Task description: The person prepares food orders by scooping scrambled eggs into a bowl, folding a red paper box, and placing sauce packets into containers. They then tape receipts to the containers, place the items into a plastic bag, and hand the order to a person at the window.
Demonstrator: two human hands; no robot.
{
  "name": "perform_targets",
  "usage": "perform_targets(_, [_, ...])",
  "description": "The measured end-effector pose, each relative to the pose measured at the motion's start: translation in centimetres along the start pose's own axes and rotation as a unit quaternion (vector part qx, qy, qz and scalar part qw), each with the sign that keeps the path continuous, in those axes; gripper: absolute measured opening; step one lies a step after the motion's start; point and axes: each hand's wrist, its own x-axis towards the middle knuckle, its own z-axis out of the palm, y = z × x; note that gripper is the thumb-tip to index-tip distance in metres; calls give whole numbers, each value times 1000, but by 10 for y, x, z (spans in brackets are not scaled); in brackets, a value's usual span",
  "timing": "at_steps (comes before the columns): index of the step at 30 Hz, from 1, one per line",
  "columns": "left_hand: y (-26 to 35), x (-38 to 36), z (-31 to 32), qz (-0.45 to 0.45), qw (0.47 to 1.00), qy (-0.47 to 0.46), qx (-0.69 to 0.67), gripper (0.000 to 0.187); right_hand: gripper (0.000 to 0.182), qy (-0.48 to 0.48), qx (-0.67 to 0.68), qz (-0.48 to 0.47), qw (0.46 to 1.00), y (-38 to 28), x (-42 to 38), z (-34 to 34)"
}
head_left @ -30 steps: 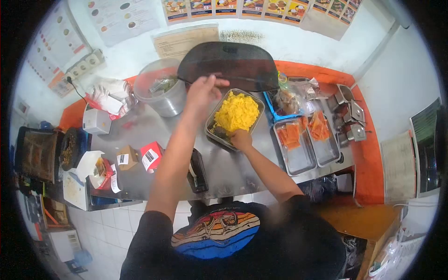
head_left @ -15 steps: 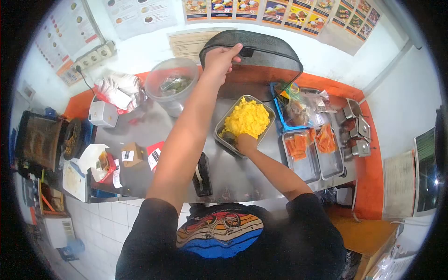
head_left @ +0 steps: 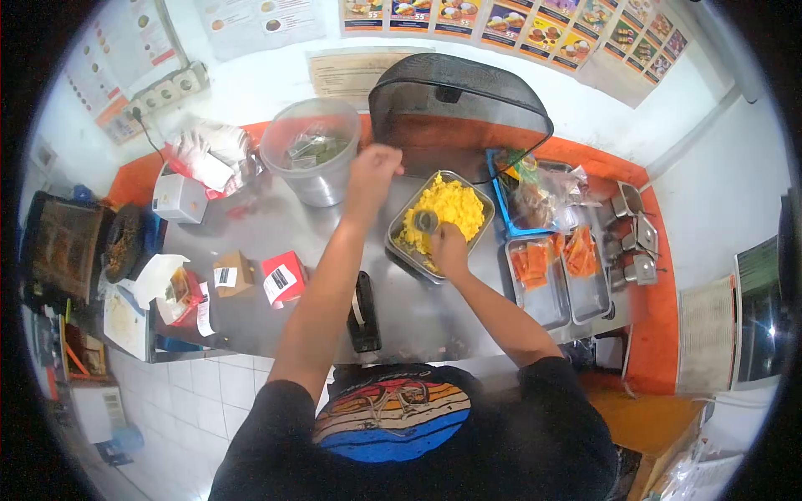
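My right hand (head_left: 449,249) grips a small round metal scoop (head_left: 425,221) over a steel tray (head_left: 393,238) heaped with yellow scrambled egg (head_left: 455,204). The fingers wrap the scoop's near side, and its handle is hidden by them. My left hand (head_left: 376,171) is in the air between a clear bucket (head_left: 280,163) and the egg tray, its fingers curled in and nothing visible in them. Behind it, a black mesh food cover (head_left: 459,92) stands tilted up against the wall, apart from the hand.
Right of the egg, a blue tray (head_left: 501,204) holds bagged food, beside steel trays of orange slices (head_left: 530,265). On the left are a red box (head_left: 286,280), a brown box (head_left: 231,274) and an opened food box (head_left: 175,292). A black case (head_left: 364,317) lies near the front edge.
My left hand has let go of the mesh cover and dropped down and left. My right hand has lifted the scoop up from the egg's lower corner.
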Motion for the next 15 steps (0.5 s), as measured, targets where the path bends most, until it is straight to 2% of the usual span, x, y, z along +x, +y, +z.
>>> perform_targets(1, [-40,-2,-6,14,999,-15,32,23,13,-25,-4,37,999,-6,7,-3])
perform_targets(2, [-77,-8,-7,1,993,-4,121,22,14,-50,-8,75,996,-8,9,-5])
perform_targets(5, [-166,-36,-10,-30,935,-29,353,28,17,18,-54,-63,996,19,4,26])
perform_targets(8, [-202,-62,-4,-30,924,-37,379,31,20,-4,-103,-19,994,4,-4,36])
perform_targets(11, [-196,-73,1,-65,932,-51,353,37,21,-40,-129,37,990,-15,-11,35])
perform_targets(15, [-199,-79,2,-36,934,-18,356,41,23,-49,-124,54,990,-17,-10,45])
